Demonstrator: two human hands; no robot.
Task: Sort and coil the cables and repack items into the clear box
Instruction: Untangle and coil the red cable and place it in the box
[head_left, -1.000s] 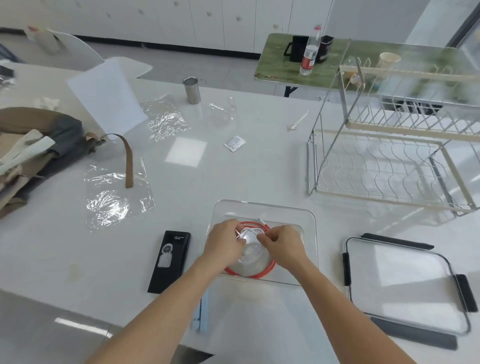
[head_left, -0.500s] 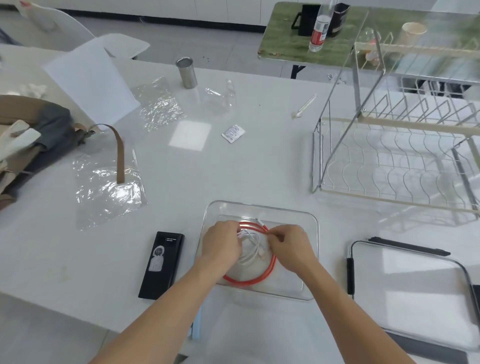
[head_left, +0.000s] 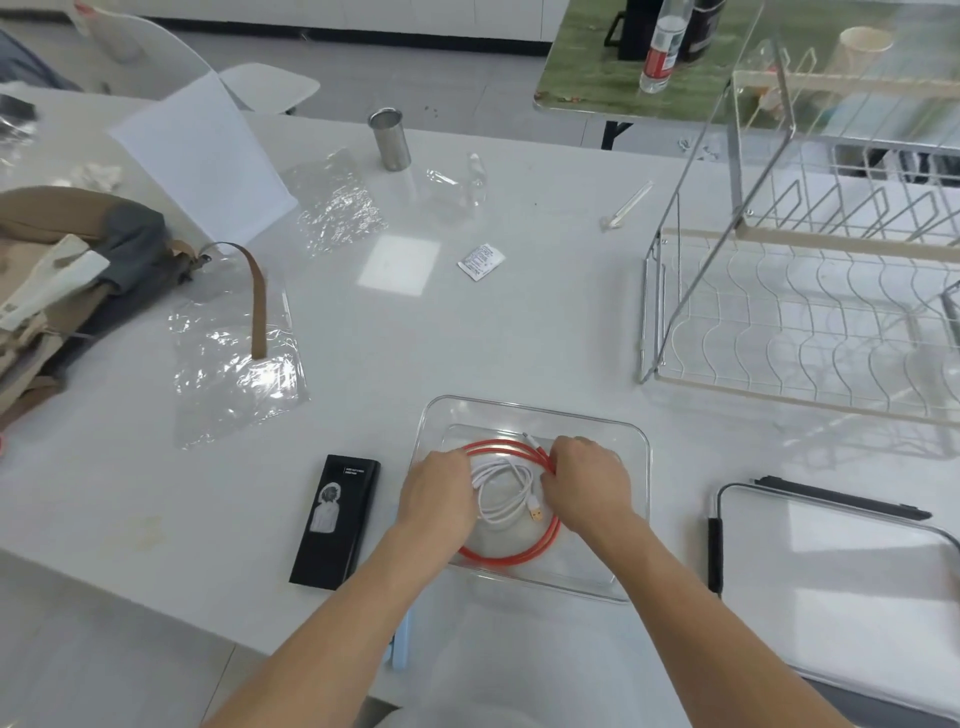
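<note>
Our left hand (head_left: 439, 496) and right hand (head_left: 584, 486) are both down inside the clear box (head_left: 636, 441), at about 6 o'clock on the white table (head_left: 519, 322). The fingers of each curl under and out of sight, so we see knuckles only. The right hand grips the red cable (head_left: 511, 555) at the coil's 2 o'clock edge. The left covers the 9 o'clock edge where the white cable (head_left: 501, 486) meets the red loop, and we cannot tell whether it is holding either. The white cable lies coiled inside the red ring, its orange-tipped plug (head_left: 536, 512) just beside the right hand.

At 9 o'clock from the box lies a black case (head_left: 335, 522) with a pale figure and a few lines of white print too small to read. At 3 o'clock the box lid (head_left: 831, 566) is cut off by the frame edge. At 12 o'clock a small white packet (head_left: 481, 261) bears illegible print. Farther out are crumpled plastic bags (head_left: 236, 369), a metal cup (head_left: 389, 139), a wire rack (head_left: 800, 312) and a bottle (head_left: 660, 47) whose red label is blurred.
</note>
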